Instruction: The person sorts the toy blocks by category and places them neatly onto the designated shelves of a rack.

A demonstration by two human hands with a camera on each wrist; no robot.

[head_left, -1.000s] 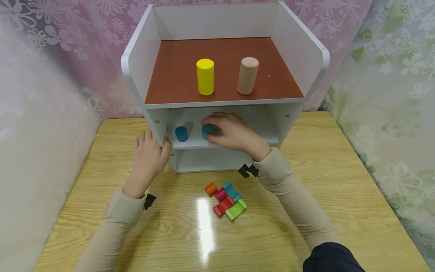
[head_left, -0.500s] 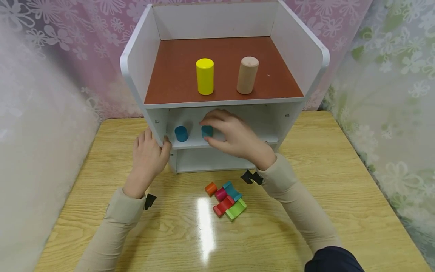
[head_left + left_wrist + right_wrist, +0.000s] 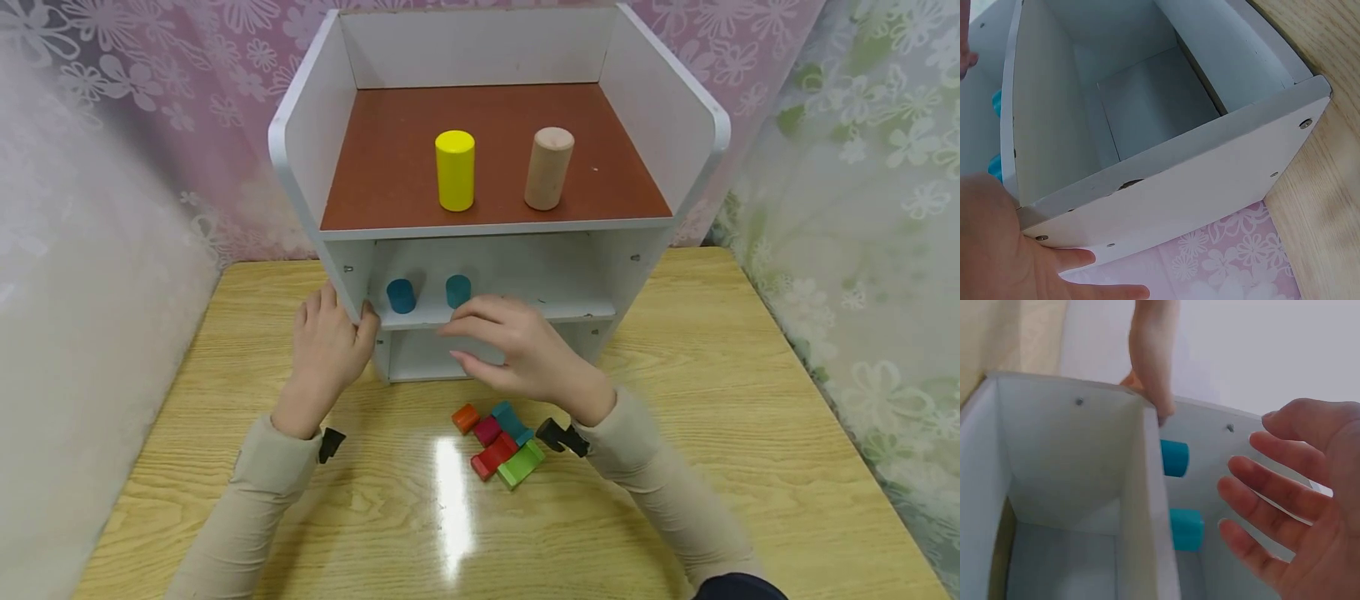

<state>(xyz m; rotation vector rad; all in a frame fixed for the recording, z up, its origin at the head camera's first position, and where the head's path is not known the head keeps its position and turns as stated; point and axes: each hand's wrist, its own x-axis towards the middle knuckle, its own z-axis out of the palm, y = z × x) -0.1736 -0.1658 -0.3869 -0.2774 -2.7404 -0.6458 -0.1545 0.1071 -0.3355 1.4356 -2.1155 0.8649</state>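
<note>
A small white shelf unit (image 3: 495, 227) stands on the wooden table. My left hand (image 3: 330, 350) holds the front edge of its left side panel, thumb at the front and fingers along the outer face. On the middle shelf two short blue cylinders (image 3: 401, 296) stand upright, side by side. My right hand (image 3: 525, 348) hovers in front of the shelf edge, just below the right-hand blue cylinder (image 3: 458, 291). Nothing is between its parted fingers; in the right wrist view the fingers (image 3: 1266, 494) are spread apart from both cylinders.
A yellow cylinder (image 3: 455, 171) and a plain wooden cylinder (image 3: 549, 168) stand on the brown top board (image 3: 495, 112). In front of the unit lie several small blocks: an orange block (image 3: 466, 417), a red block (image 3: 494, 456), a green block (image 3: 521, 463) and others.
My right hand has let go of the right-hand blue cylinder and drawn back toward me, out of the middle shelf. The cylinder stays standing there. My left hand keeps its place.
</note>
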